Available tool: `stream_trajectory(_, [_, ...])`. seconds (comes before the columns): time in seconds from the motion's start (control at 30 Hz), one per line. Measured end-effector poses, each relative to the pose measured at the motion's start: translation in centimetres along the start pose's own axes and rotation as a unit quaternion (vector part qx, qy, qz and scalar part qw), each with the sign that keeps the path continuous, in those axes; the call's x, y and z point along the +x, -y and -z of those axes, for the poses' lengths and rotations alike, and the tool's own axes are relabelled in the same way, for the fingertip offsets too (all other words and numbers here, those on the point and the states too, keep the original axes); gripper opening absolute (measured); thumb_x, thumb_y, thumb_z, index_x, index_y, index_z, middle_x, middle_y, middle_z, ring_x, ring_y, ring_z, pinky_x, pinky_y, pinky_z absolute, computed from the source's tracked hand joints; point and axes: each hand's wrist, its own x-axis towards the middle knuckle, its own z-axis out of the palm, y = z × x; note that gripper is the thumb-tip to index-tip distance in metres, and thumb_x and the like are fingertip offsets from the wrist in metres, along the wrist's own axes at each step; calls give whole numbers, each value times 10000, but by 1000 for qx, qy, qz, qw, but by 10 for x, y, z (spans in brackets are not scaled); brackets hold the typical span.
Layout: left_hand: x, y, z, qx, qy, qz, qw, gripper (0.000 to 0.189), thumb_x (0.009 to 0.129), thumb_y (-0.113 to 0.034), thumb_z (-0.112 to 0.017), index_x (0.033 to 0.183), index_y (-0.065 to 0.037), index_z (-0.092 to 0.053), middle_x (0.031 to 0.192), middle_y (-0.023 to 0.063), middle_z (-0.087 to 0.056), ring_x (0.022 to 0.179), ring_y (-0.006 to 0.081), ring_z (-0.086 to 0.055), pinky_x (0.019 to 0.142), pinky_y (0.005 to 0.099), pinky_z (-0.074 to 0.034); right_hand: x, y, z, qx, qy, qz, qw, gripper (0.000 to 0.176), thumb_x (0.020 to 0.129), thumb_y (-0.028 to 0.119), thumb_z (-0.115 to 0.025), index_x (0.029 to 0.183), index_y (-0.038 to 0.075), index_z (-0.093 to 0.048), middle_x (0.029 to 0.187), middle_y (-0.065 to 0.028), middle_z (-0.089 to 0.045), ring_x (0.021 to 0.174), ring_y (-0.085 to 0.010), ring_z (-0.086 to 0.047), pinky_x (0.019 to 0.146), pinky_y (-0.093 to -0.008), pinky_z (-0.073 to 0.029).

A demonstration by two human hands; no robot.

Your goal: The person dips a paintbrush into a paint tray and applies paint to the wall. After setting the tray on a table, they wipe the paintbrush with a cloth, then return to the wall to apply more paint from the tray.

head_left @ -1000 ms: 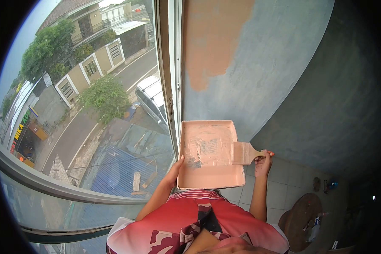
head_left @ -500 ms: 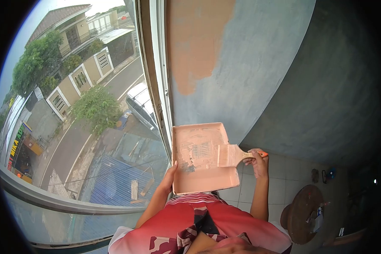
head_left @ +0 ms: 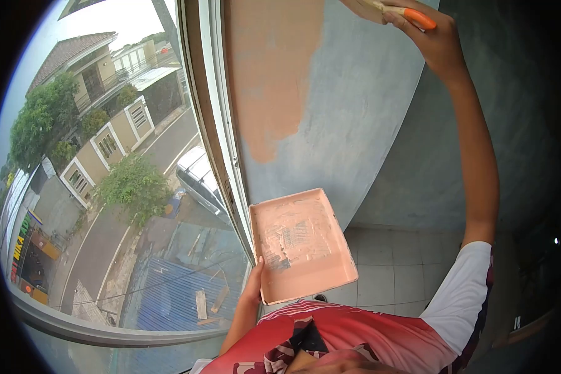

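Note:
My left hand [head_left: 254, 283] grips the left edge of a paint tray [head_left: 311, 234] coated in peach-coloured paint, held level in front of my waist. Up at the top of the view, my right hand [head_left: 427, 31] is closed around a paintbrush [head_left: 411, 15] with an orange-tipped handle. The brush reaches toward the wall [head_left: 349, 93], and its bristle end is partly cut off by the frame's top edge. A patch of peach paint [head_left: 271, 75] covers the wall's left part; the rest is bluish grey.
A tall window [head_left: 218, 124] runs along my left, with a street, a parked car [head_left: 199, 177] and a blue corrugated roof [head_left: 174, 293] far below. A darker grey wall [head_left: 517, 124] stands on the right. Pale floor tiles [head_left: 380, 274] lie beneath me.
My right hand has lifted the paintbrush out of the tray and raised it up and to the right, toward the wall. The tray in my left hand has tilted slightly in view.

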Motion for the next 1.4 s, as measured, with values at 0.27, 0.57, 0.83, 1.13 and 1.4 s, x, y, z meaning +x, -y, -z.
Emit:
stream_trajectory(0.27, [-4, 10, -12, -70, -27, 1, 997, 686, 1036, -553, -453, 1440, 0, -475, 1372, 160, -591, 1223, 268, -606, 1024, 382, -489, 27, -51, -88, -180, 101, 215, 955, 129, 891, 92, -730, 1005, 45, -694, 848, -60, -693, 761, -223, -675, 661, -322, -552])
stream_trajectory(0.57, [6, 13, -2, -57, -4, 1, 998, 699, 1037, -551, -452, 1453, 11, -456, 1393, 160, -576, 1251, 264, -588, 1045, 378, -471, -49, -4, -85, 28, 324, 16, 946, 98, 905, 121, -717, 947, 45, -672, 776, -67, -656, 670, -241, -598, 616, -362, -491])
stream_trajectory(0.83, [4, 13, -6, -66, -6, 2, 998, 700, 1038, -553, -452, 1448, 14, -457, 1386, 163, -578, 1242, 261, -594, 1033, 373, -478, 22, -13, -78, -91, 96, 158, 979, 65, 884, 73, -702, 913, 45, -651, 812, -62, -637, 695, -233, -592, 619, -346, -504])
stream_trajectory(1.13, [1, 21, -8, -79, -32, 2, 996, 721, 1028, -570, -461, 1421, 34, -481, 1364, 169, -591, 1217, 261, -610, 1016, 378, -493, -82, 3, -160, -71, 260, 200, 942, 183, 805, 113, -724, 701, 63, -583, 768, -69, -622, 715, -231, -603, 605, -321, -499])
stream_trajectory(1.4, [-5, 8, -19, -54, -49, -6, 997, 706, 1037, -551, -453, 1422, 41, -482, 1358, 171, -595, 1208, 256, -615, 1016, 370, -490, 22, -31, -116, -61, 111, 166, 978, 111, 905, 111, -697, 880, 42, -613, 806, -63, -593, 732, -258, -582, 639, -402, -492])
